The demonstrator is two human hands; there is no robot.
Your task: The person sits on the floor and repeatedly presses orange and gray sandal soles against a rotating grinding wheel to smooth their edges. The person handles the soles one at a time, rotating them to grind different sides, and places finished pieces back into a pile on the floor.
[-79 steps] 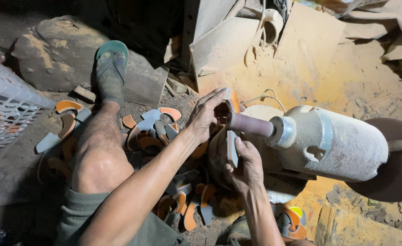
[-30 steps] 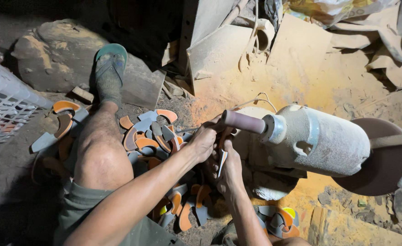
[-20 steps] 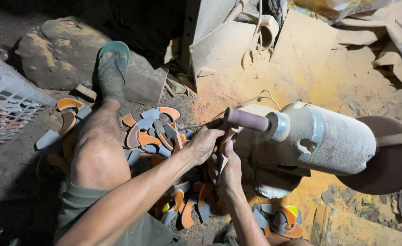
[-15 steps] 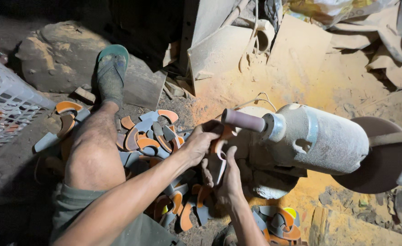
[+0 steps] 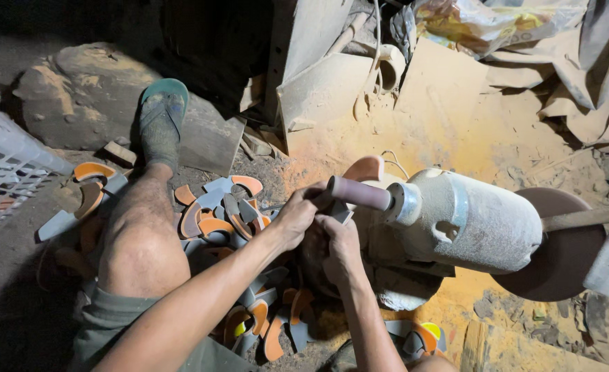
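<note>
At frame centre, the left hand and right hand both have fingers closed on a small grey piece beneath the sanding drum.

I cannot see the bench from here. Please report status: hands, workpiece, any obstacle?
Left hand and right hand both gripping small flat piece, pressed under sanding drum. Cut pieces piled beside knee. Nothing in the way.
</note>
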